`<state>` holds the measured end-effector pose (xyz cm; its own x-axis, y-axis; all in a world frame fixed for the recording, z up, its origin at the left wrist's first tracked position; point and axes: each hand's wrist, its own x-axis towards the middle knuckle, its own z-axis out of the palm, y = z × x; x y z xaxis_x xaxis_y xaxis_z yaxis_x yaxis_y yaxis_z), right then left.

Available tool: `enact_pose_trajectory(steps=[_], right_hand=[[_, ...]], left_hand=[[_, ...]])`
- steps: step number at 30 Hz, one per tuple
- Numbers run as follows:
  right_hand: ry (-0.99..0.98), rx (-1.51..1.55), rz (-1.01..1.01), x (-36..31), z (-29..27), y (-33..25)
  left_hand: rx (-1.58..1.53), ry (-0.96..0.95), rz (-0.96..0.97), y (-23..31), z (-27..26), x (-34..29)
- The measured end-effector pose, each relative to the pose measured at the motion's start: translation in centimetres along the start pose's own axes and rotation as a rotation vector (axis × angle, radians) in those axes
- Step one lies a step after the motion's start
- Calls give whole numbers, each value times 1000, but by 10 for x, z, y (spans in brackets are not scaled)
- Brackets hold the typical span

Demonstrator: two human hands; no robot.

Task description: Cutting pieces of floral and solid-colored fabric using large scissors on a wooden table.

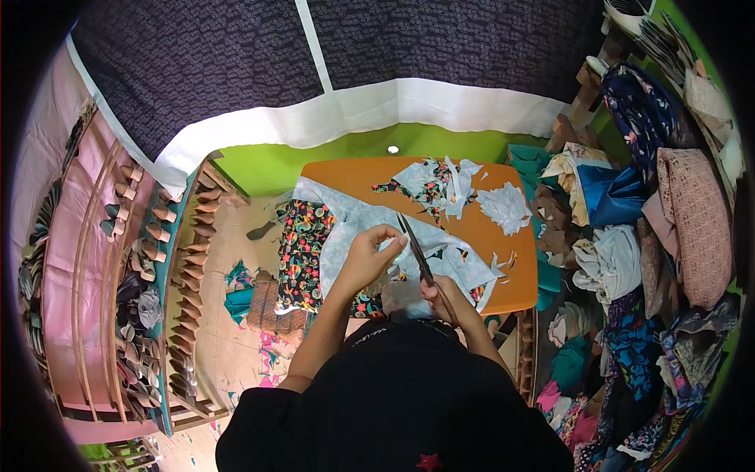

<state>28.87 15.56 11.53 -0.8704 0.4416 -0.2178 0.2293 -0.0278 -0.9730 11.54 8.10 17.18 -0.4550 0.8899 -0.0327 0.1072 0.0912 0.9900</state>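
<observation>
In my right hand (448, 297) is a pair of dark scissors (427, 266), blades pointing up and away from me and nearly closed. My left hand (373, 253) is just left of the blades, with thumb and forefinger pinched together; whatever they hold is too small to make out. Under both hands a large cloth with a pale grey-white side (346, 216) lies across the orange table (503, 279). Its black side with colourful print (300, 256) shows at the left, hanging past the table edge. A pale piece (403, 296) shows close to my body between my wrists.
Pale scraps (504, 208) and printed offcuts (429, 177) lie on the table's far part. Heaped fabrics (609, 263) crowd the right side. At left stands a wooden rack (193, 275) with rows of shoe-shaped pieces. Cloth scraps (269, 350) litter the floor. A dark patterned curtain (440, 47) hangs beyond.
</observation>
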Motion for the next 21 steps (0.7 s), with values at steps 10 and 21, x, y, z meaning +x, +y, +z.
enact_pose_trajectory(steps=[10, 21], right_hand=[[-24, -127, -9, -2, -2, -12], [28, -178, -93, 3, -5, 15]], left_hand=[[84, -96, -49, -3, -9, 1], [58, -16, -16, -13, -10, 6]])
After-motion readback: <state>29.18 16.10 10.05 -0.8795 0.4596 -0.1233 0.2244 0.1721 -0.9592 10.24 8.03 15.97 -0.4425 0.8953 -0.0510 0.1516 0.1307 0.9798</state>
